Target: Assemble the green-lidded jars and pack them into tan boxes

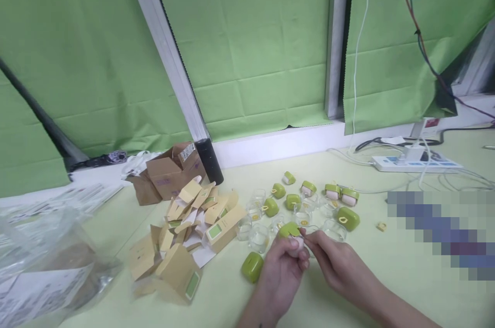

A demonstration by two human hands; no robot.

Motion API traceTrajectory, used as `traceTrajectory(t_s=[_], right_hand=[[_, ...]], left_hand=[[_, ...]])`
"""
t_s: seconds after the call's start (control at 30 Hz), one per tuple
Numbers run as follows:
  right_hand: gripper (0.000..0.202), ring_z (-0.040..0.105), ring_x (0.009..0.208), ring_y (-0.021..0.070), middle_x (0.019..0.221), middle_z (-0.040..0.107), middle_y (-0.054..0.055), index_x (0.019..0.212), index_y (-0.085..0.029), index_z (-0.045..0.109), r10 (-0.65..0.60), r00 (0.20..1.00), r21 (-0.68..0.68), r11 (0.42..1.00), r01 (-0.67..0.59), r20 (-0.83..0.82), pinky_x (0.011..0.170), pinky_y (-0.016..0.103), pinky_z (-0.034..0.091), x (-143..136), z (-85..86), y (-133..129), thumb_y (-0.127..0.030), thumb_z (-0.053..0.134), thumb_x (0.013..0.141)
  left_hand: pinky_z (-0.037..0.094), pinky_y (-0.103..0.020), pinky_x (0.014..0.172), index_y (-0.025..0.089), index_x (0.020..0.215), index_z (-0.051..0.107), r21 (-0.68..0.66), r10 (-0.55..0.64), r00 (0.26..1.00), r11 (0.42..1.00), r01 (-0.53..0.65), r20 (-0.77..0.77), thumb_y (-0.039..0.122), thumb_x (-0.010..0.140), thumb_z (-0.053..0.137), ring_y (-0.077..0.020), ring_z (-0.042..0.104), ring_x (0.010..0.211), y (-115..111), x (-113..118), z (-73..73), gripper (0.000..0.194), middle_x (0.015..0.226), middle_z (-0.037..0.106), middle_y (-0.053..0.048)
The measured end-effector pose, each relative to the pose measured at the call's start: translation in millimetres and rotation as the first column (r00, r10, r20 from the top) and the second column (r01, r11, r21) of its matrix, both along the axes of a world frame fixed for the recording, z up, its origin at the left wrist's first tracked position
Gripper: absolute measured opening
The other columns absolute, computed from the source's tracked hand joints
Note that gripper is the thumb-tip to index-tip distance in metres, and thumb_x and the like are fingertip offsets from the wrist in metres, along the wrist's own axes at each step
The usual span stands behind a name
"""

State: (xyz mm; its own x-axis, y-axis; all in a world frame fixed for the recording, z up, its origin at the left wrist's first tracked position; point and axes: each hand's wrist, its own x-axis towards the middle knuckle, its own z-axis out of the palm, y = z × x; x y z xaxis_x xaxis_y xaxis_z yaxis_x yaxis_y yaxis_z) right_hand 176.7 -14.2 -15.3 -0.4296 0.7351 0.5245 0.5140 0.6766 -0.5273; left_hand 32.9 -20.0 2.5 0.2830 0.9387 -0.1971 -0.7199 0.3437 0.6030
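Note:
My left hand (281, 274) is closed around a small rounded case with a green top and a whitish body (289, 230). At the right edge of that case, the thumb and fingers of my right hand (344, 263) are pinched together; what lies between them is hidden. Beside my left wrist a green rounded case (252, 267) rests on the table. Just beyond my hands stand several clear cups (259, 238), mixed with more small green cases, some with pale yellow loops. A larger-looking green case (348, 218) lies behind my right hand.
Opened yellow cartons (178, 271) are heaped on the left, with a brown cardboard box (166, 176) and a black cylinder (209, 161) behind. A clear plastic bag (58, 266) sits far left. A power strip (417, 164) with cables and a small yellowish ring (381, 226) are right.

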Motion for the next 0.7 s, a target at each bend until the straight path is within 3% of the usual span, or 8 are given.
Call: traceTrajectory(t_s=[0.1,0.17,0.3,0.37,0.43,0.53,0.6,0.7], right_hand=[[0.019,0.059,0.054,0.0145,0.066,0.061,0.000,0.083,-0.023,0.046,0.035,0.996,-0.162,0.986,-0.048,-0.083,0.051,0.024,0.044,3,10.5,2,-0.025,0.030,0.095],[0.017,0.056,0.052,0.0138,0.065,0.059,-0.001,0.087,-0.022,0.051,-0.024,0.995,-0.226,0.974,0.002,-0.097,0.049,0.024,0.044,7,16.6,5,-0.032,0.038,0.093],[0.041,0.060,0.079,0.0191,0.096,0.064,0.004,0.115,-0.026,0.053,-0.034,0.993,-0.237,0.971,0.006,-0.114,0.062,0.026,0.048,10,22.0,9,-0.033,0.064,0.076],[0.029,0.059,0.078,0.0189,0.092,0.065,0.003,0.104,-0.026,0.061,0.042,0.994,-0.252,0.965,-0.067,-0.104,0.063,0.026,0.046,9,21.0,10,-0.030,0.064,0.075],[0.014,0.053,0.062,0.0148,0.071,0.062,0.000,0.082,-0.021,0.065,0.041,0.992,-0.302,0.951,-0.075,-0.118,0.055,0.024,0.040,8,18.9,12,-0.032,0.057,0.081],[0.037,0.042,0.051,0.0110,0.053,0.047,-0.004,0.060,-0.018,0.055,-0.063,0.967,-0.432,0.900,-0.051,-0.246,0.047,0.023,0.032,15,18.5,22,-0.045,0.051,0.085],[0.045,0.038,0.049,0.0096,0.053,0.043,-0.005,0.058,-0.018,0.049,-0.129,0.940,-0.481,0.876,-0.042,-0.317,0.045,0.022,0.029,23,22.1,29,-0.052,0.043,0.088],[0.048,0.026,0.042,0.0068,0.054,0.043,-0.005,0.065,-0.018,0.051,-0.196,0.897,-0.585,0.807,-0.081,-0.395,0.038,0.020,0.018,31,29.2,33,-0.059,0.037,0.087]], left_hand=[[0.037,-0.020,0.052,0.016,0.082,0.051,0.080,0.059,0.989,0.996,-0.048,-0.134,0.013,0.062,0.065,-0.0070,0.048,0.055,0,-4,-0.5,0.025,0.070,0.055,0.002],[0.038,-0.021,0.052,0.020,0.095,0.046,0.172,0.116,0.942,0.983,-0.063,-0.315,0.014,0.063,0.068,-0.0087,0.050,0.053,-1,-5,-2.8,0.040,0.071,0.058,0.003],[0.040,-0.022,0.057,0.024,0.110,0.032,0.382,0.192,0.786,0.922,0.061,-0.587,0.016,0.063,0.071,-0.0126,0.055,0.062,-3,-1,-12.8,0.061,0.077,0.059,0.001],[0.041,-0.022,0.062,0.024,0.114,0.027,0.423,0.175,0.760,0.895,0.142,-0.626,0.015,0.067,0.067,-0.0131,0.056,0.070,-6,0,-17.4,0.062,0.086,0.058,-0.002],[0.038,-0.020,0.059,0.024,0.114,0.026,0.392,0.089,0.748,0.888,0.239,-0.658,0.013,0.071,0.061,-0.0112,0.054,0.067,-9,-1,-19.5,0.057,0.085,0.056,-0.001],[0.035,-0.019,0.056,0.024,0.116,0.027,0.315,-0.004,0.678,0.883,0.348,-0.735,0.007,0.068,0.055,-0.0105,0.049,0.061,-13,-5,-19.7,0.058,0.081,0.053,0.001],[0.038,-0.024,0.067,0.022,0.115,0.036,0.351,0.114,0.569,0.878,0.326,-0.814,0.005,0.066,0.053,-0.0143,0.050,0.070,-14,-9,-20.5,0.054,0.086,0.053,-0.002],[0.030,-0.034,0.089,0.022,0.099,0.056,0.479,0.338,0.395,0.807,0.346,-0.854,0.004,0.064,0.054,-0.0249,0.046,0.096,-13,-14,-23.2,0.039,0.100,0.054,-0.007]])
